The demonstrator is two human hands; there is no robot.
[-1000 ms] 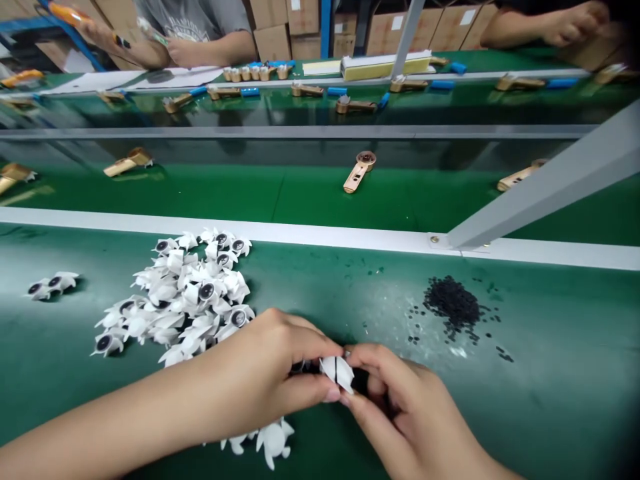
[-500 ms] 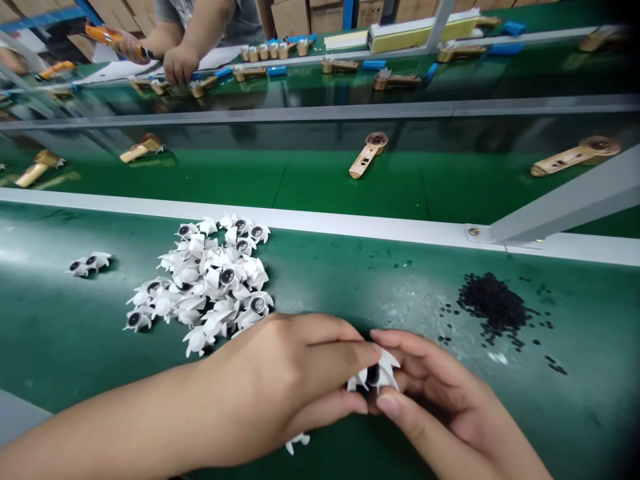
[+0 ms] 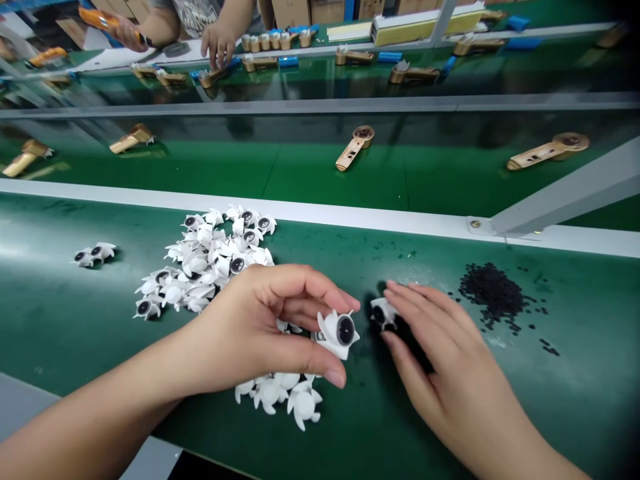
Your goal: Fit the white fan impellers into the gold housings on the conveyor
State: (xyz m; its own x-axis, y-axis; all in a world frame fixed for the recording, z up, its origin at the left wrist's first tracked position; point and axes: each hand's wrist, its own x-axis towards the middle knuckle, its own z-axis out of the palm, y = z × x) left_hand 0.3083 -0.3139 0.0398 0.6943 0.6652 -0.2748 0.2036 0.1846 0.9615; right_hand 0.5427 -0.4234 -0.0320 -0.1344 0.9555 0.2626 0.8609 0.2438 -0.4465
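My left hand (image 3: 280,327) is raised over the table, its thumb and fingers around a small white fan blade (image 3: 339,333) whose dark round hub faces right. More white may show behind that blade, but I cannot make it out. My right hand (image 3: 445,353) reaches low, fingertips and thumb closed at the sides of another white fan blade (image 3: 384,313) close to the green surface. Left of my hands lies a heap of white fan blades (image 3: 200,257), several with dark discs in their hubs. More fan blades (image 3: 304,400) lie below my left hand, which hides part of the heap.
A pile of small black discs (image 3: 493,293) lies to the right, some scattered. Two fan blades (image 3: 95,253) sit apart at left. Beyond a white rail (image 3: 320,208), tan handheld fan bodies (image 3: 356,147) lie on a green belt. A metal post (image 3: 575,187) slants at right. Across, a person (image 3: 220,40) handles parts.
My hands have moved apart from the one fan blade they were both around. The left is lifted with a blade; the right is lower, at another blade. The view has shifted slightly.
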